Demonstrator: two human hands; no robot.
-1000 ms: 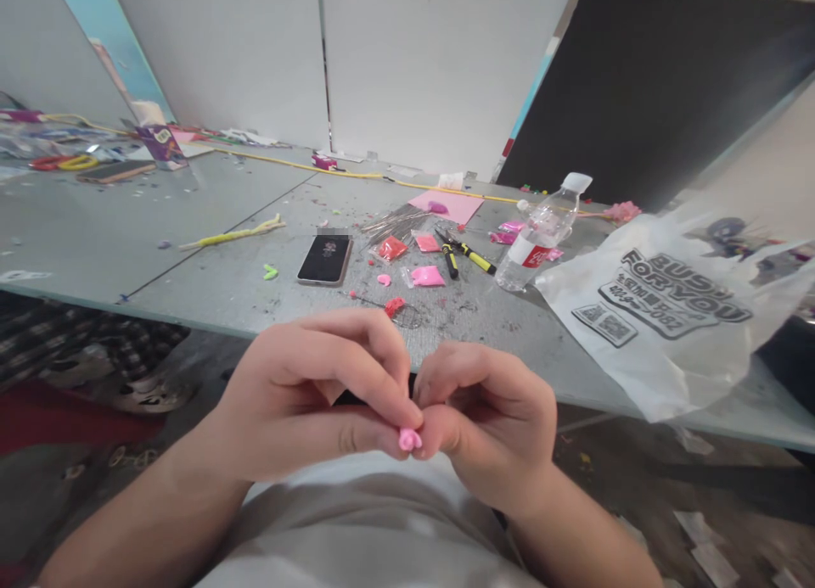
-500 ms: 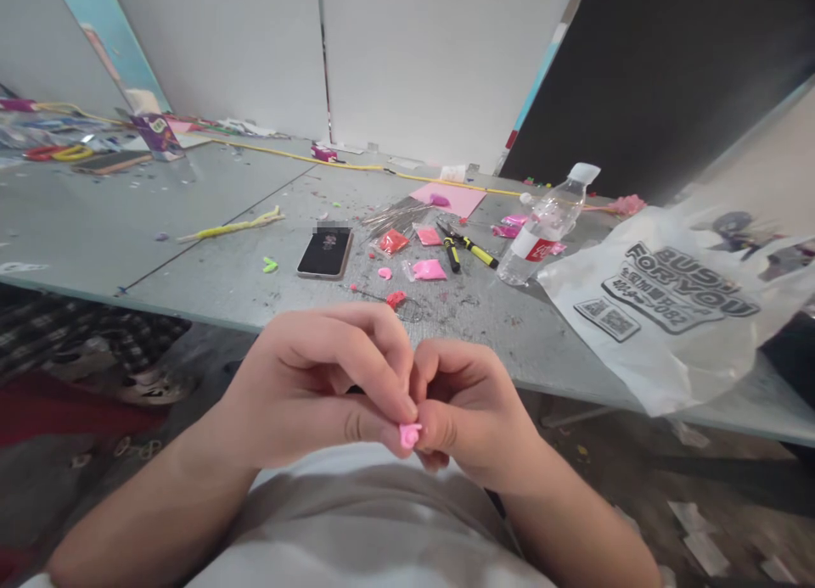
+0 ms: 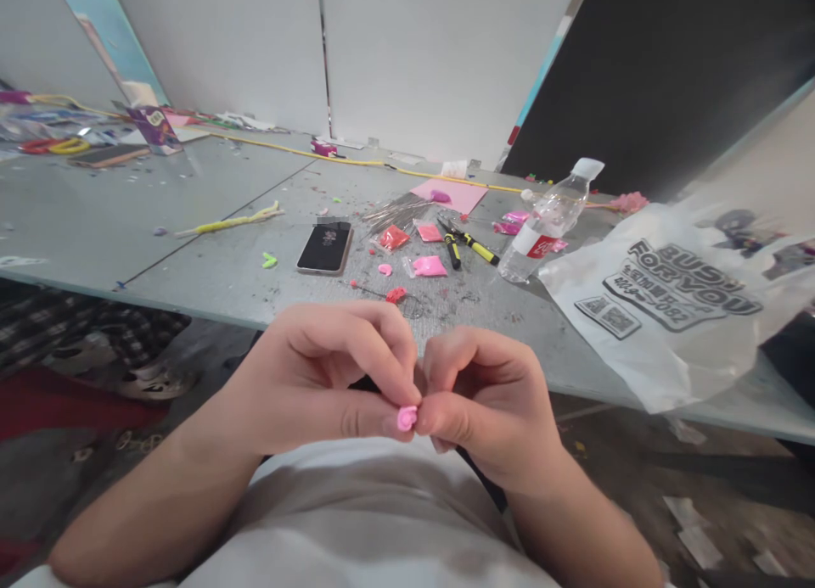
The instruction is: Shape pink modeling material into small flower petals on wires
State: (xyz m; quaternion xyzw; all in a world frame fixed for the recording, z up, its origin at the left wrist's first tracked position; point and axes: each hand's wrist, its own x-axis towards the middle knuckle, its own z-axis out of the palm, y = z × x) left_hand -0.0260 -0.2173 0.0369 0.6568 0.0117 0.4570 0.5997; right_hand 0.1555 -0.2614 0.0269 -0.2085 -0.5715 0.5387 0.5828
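Between my hands is a small pink piece of modelling clay [image 3: 407, 418], curled like a tiny rosebud. My left hand [image 3: 337, 376] pinches it between thumb and index finger. My right hand [image 3: 487, 397] has its fingers curled and its thumb and index finger closed at the clay's right edge; the exact contact is partly hidden. Both hands are in front of my body, just off the table's near edge. Beyond them on the table lie a red clay lump [image 3: 396, 294] on a thin wire and a flat pink clay bit [image 3: 385, 270].
On the grey table [image 3: 267, 181] are a phone [image 3: 324, 248], clay packets [image 3: 428, 266], yellow-black pliers [image 3: 474, 246], thin wires [image 3: 398, 213] and a yellow twisted strip [image 3: 235, 221]. A plastic bottle [image 3: 548, 219] and a white bag [image 3: 662, 316] stand right. Another person's shoe [image 3: 153, 384] shows below left.
Both hands have risen slightly with the clay, and the right hand has shifted a little to the right. The clay piece has turned, showing its spiral more. Things on the table stay put.
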